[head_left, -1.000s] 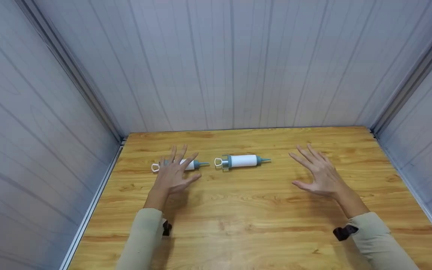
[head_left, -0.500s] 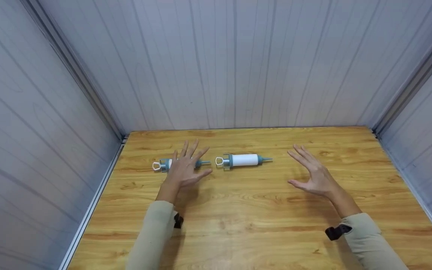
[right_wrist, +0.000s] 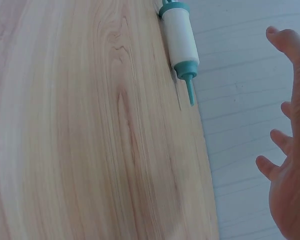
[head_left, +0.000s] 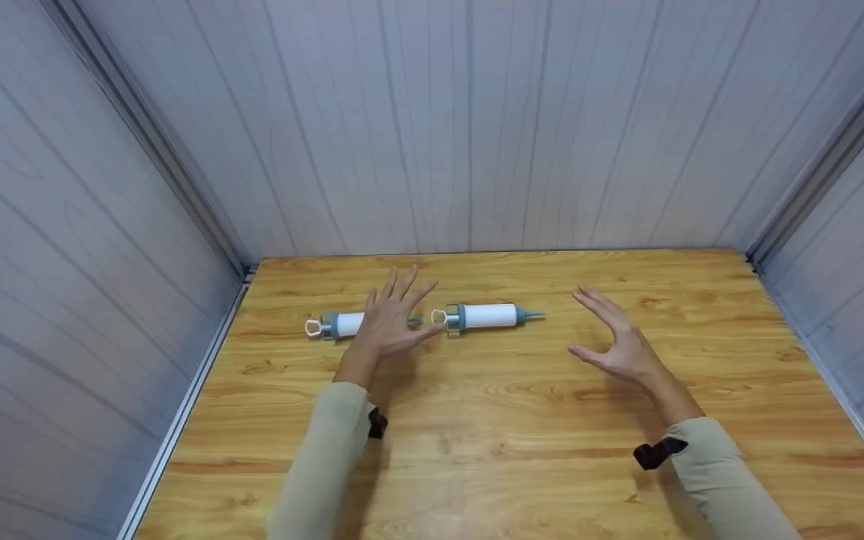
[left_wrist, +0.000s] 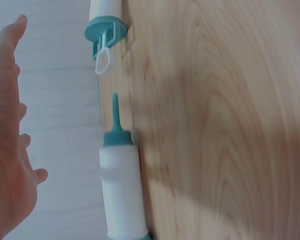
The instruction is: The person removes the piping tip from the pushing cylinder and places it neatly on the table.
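Two large white syringes with blue-green ends, thin nozzles and white loop handles lie end to end on the wooden table, nozzles to the right. My left hand (head_left: 391, 322) is spread above the left syringe (head_left: 349, 324), covering part of its nozzle end; its thumb overlaps the handle of the right syringe (head_left: 489, 316) in the head view. The left wrist view has the left syringe (left_wrist: 122, 192) below and the right one's handle (left_wrist: 104, 61) above, apart from the hand. To the right of the right syringe's nozzle (right_wrist: 189, 90), my right hand (head_left: 619, 341) hovers with thumb and fingers apart, holding nothing.
The wooden tabletop (head_left: 477, 435) is bounded by a pale panelled back wall (head_left: 432, 135), a left wall (head_left: 49, 270) and a right wall (head_left: 859, 300). Black straps with small devices (head_left: 661, 453) sit at both wrists.
My left hand has moved right and slightly away from me, uncovering the left syringe's handle and barrel. The right hand has shifted a little left, its fingers drawn closer together. Both syringes stay put.
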`<state>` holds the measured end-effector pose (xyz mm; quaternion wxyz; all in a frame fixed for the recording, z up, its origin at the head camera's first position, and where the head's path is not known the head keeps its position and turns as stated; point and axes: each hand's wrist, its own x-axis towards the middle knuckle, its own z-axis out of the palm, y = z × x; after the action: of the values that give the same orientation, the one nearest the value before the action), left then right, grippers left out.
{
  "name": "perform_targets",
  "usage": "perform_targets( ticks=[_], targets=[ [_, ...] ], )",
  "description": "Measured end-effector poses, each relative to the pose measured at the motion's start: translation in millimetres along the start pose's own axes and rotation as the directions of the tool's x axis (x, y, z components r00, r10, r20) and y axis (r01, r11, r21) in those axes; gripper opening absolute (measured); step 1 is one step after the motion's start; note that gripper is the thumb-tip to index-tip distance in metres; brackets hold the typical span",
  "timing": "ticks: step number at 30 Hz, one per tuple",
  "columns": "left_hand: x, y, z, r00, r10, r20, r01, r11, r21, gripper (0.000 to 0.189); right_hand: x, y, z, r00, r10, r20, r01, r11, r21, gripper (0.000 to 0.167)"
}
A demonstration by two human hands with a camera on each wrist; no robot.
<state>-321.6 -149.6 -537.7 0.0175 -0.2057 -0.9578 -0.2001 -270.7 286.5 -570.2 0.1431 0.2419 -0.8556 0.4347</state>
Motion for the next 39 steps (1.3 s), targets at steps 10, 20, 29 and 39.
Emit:
perform_targets(
  ticks=[10,20,29,39],
  targets=[
    [18.6,6.8,25.7,0.998,0.042,-0.038,-0.046,0.993,-0.109,0.088,5.0,6.9,8.7,0.997,0.055,-0.048,-0.047,0.987,0.155,0.086],
    [34.9,0.5,54.6,0.988,0.094,-0.121,-0.124,0.955,-0.271,0.101,8.8,6.5,12.9,0.994,0.097,-0.044,-0.076,0.937,0.341,0.08],
    [46.4,4.0,75.8,0.996,0.038,-0.082,-0.064,0.935,-0.348,0.089,8.8,-0.5,14.7,0.99,0.137,-0.032,-0.116,0.926,0.36,0.079],
    [34.6,27.5,61.0,0.999,-0.026,0.025,0.032,0.967,-0.254,0.087,7.6,-1.6,20.8,0.992,0.125,-0.024,-0.106,0.918,0.382,0.081]
  ],
)
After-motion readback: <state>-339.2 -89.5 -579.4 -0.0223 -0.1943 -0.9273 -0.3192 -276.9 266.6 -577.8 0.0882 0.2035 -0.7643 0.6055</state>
